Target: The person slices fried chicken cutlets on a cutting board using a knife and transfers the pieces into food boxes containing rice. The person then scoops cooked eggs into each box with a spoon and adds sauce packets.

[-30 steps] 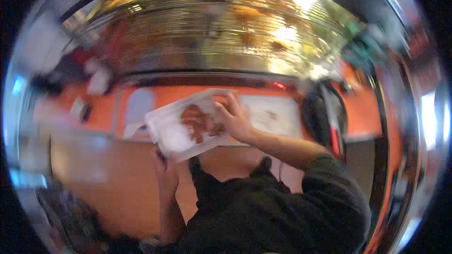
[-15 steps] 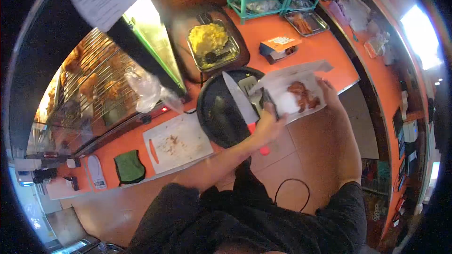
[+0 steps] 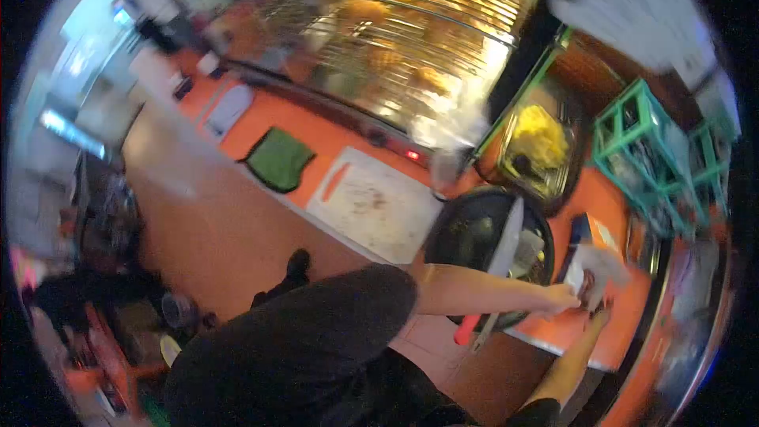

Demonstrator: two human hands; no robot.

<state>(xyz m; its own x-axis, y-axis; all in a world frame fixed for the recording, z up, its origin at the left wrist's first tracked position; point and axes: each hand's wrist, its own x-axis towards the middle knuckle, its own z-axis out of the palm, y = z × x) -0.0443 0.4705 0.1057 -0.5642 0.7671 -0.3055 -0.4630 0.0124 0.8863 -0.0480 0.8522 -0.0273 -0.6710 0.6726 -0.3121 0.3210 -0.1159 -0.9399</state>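
Note:
My left hand (image 3: 560, 299) reaches across the black round pan (image 3: 455, 229), its fingers closed at the near side of a white paper bag (image 3: 609, 265). Close beside it, my right hand (image 3: 598, 319) is closed on the bag's lower edge. Brown pieces of cooked meat (image 3: 587, 283) show in the opening, blurred by motion. Below my left forearm a knife (image 3: 507, 241) with a red handle lies across the pan. A metal turner (image 3: 527, 255) rests beside the blade.
A stained white cutting board (image 3: 379, 205) and green cloth (image 3: 281, 160) lie on the orange counter. Behind stand a tray of yellow food (image 3: 540, 138), green racks (image 3: 642, 138) and a lit display case (image 3: 427, 32). A small box (image 3: 589, 231) sits beyond the bag.
My view has turned left, so the counter appears shifted and rotated. The paper bag has moved in front of the small box, and my hands are closer together.

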